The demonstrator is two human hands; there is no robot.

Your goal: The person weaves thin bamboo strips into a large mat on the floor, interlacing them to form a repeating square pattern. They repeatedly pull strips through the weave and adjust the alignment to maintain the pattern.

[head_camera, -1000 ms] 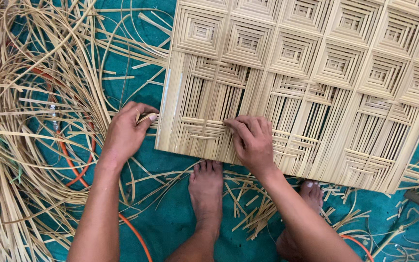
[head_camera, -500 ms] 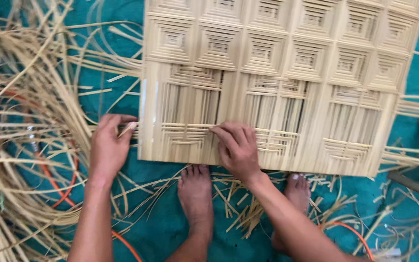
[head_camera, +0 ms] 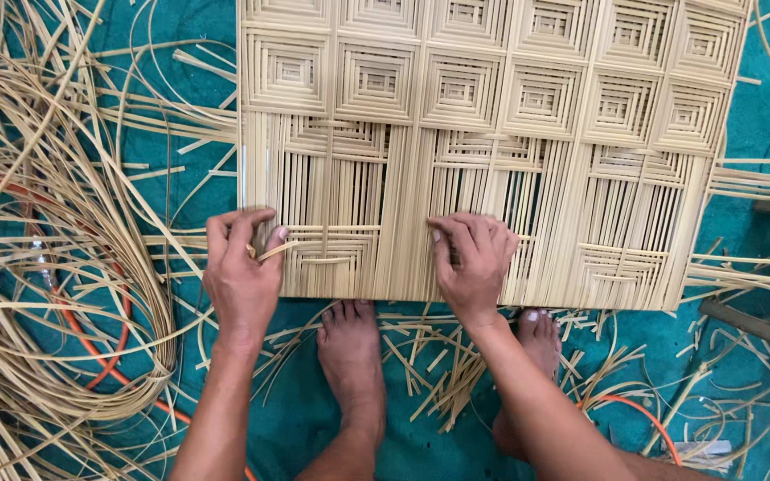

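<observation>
A large woven rattan panel [head_camera: 492,134] with nested-square patterns lies on the teal mat. My left hand [head_camera: 241,276] pinches a thin rattan strip [head_camera: 276,251] at the panel's lower left corner, fingers curled around its end. My right hand [head_camera: 472,258] rests palm down on the panel's lower middle, fingertips pressing the vertical strips, holding nothing. My two bare feet [head_camera: 349,352] stick out just below the panel's near edge.
A big tangle of loose rattan strips [head_camera: 55,267] covers the left side, with an orange hose [head_camera: 91,338] running through it. Short offcuts [head_camera: 438,356] litter the teal mat [head_camera: 759,107] around my feet. A dark wooden piece [head_camera: 759,325] lies at right.
The view has shifted so the panel sits higher and straighter. My left hand has moved onto the panel's corner and gripped a strip; my right hand has stayed pressed on the panel.
</observation>
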